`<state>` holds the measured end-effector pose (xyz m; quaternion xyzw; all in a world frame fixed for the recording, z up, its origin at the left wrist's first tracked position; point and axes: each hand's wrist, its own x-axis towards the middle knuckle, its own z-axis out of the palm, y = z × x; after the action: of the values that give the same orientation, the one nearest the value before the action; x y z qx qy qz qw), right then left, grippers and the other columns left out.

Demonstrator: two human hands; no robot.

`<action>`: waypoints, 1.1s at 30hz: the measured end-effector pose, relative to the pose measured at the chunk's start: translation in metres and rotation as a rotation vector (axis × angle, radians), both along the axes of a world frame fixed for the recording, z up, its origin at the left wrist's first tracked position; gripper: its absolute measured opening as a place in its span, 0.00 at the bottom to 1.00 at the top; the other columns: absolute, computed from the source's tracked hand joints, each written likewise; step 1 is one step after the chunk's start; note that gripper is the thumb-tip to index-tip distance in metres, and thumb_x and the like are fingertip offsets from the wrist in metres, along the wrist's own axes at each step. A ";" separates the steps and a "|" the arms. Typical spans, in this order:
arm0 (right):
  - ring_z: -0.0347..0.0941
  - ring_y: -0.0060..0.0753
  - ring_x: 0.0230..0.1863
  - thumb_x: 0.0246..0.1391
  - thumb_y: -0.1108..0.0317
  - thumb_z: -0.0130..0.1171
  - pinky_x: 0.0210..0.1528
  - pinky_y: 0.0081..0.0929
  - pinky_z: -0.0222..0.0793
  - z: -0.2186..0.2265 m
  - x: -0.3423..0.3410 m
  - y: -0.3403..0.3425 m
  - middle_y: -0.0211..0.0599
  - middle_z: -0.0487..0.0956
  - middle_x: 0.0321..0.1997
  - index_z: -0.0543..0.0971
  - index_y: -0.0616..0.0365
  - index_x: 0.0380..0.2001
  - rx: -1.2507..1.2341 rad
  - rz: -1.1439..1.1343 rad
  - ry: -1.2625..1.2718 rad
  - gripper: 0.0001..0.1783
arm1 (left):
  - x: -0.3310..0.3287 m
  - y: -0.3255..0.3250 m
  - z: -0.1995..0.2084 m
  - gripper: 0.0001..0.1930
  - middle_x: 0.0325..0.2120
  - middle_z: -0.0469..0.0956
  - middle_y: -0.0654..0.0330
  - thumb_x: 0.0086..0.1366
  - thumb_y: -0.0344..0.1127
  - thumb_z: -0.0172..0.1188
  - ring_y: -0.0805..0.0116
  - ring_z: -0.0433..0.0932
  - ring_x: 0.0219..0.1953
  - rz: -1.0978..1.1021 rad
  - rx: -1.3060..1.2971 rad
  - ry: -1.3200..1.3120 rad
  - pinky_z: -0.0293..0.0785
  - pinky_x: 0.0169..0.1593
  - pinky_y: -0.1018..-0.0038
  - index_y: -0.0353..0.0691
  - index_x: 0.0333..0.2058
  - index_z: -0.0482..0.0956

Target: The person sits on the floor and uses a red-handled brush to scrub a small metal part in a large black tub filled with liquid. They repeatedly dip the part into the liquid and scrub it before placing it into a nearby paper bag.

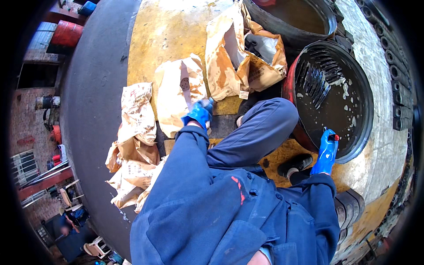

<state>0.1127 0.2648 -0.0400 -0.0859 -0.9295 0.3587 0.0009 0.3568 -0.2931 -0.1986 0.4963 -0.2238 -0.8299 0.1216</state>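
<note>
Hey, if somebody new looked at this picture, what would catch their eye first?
Probably the big red-sided drum at the right, with dark ridged pieces in what looks like murky liquid. Next, the bright blue-gloved hands: the right hand at the drum's near rim, with something red at its fingers, the left hand beside a tan paper bag.

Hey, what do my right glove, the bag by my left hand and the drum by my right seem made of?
Right glove: probably rubber- or plastic-coated; smooth blue with bright, glossy highlights.
Bag: likely paper, matte tan, judging by its crumpled, stiff-looking folds.
Drum: probably metal, painted red outside; the hard, round rim suggests it, though plastic is possible.
</note>
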 end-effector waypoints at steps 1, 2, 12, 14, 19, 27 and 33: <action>0.79 0.34 0.34 0.63 0.64 0.57 0.38 0.35 0.71 -0.002 0.001 0.002 0.43 0.83 0.32 0.82 0.62 0.37 -0.009 -0.030 0.012 0.12 | -0.006 -0.010 0.012 0.16 0.44 0.79 0.49 0.77 0.37 0.47 0.51 0.80 0.47 0.052 0.029 0.022 0.80 0.55 0.62 0.33 0.55 0.72; 0.79 0.35 0.34 0.63 0.64 0.56 0.39 0.35 0.72 -0.002 0.000 -0.004 0.43 0.83 0.32 0.82 0.62 0.37 0.020 0.002 -0.001 0.12 | 0.001 -0.024 0.026 0.16 0.46 0.78 0.49 0.77 0.38 0.47 0.51 0.80 0.48 0.109 0.024 0.033 0.80 0.55 0.62 0.34 0.56 0.71; 0.82 0.42 0.39 0.64 0.61 0.54 0.42 0.37 0.74 0.016 0.010 -0.023 0.50 0.85 0.37 0.82 0.63 0.39 0.069 -0.025 -0.043 0.15 | -0.036 -0.015 0.105 0.22 0.60 0.74 0.48 0.79 0.43 0.44 0.50 0.77 0.60 0.067 0.061 0.154 0.77 0.58 0.67 0.41 0.65 0.63; 0.82 0.41 0.37 0.64 0.62 0.54 0.41 0.36 0.75 -0.008 0.004 0.000 0.50 0.85 0.35 0.82 0.65 0.37 0.049 -0.071 -0.026 0.15 | -0.073 0.006 0.144 0.26 0.67 0.67 0.47 0.79 0.40 0.42 0.43 0.69 0.66 -0.124 -0.043 0.161 0.70 0.65 0.61 0.46 0.72 0.53; 0.82 0.37 0.30 0.57 0.62 0.66 0.36 0.31 0.75 -0.010 0.011 -0.018 0.38 0.85 0.28 0.84 0.58 0.28 0.016 -0.073 0.230 0.10 | -0.172 0.015 0.183 0.22 0.66 0.69 0.52 0.79 0.41 0.41 0.50 0.72 0.63 -0.308 -0.102 0.314 0.71 0.65 0.64 0.43 0.67 0.62; 0.76 0.49 0.25 0.59 0.53 0.56 0.32 0.46 0.68 0.053 0.018 -0.011 0.57 0.78 0.23 0.80 0.66 0.30 -0.248 -0.057 -0.047 0.22 | -0.332 0.138 0.262 0.22 0.58 0.76 0.52 0.72 0.43 0.52 0.56 0.77 0.57 -1.417 -0.984 0.797 0.74 0.60 0.65 0.38 0.59 0.74; 0.77 0.47 0.26 0.56 0.55 0.55 0.33 0.46 0.69 0.106 -0.002 -0.014 0.54 0.77 0.22 0.82 0.68 0.29 -0.222 -0.030 0.042 0.22 | -0.300 0.320 0.274 0.24 0.41 0.84 0.44 0.54 0.44 0.71 0.45 0.83 0.45 -1.691 -1.621 0.803 0.79 0.48 0.56 0.35 0.46 0.83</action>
<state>0.1105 0.2503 0.0665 -0.0918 -0.8823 0.4613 0.0160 0.0567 0.0268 0.0753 -0.3118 -0.8697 -0.3633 -0.1204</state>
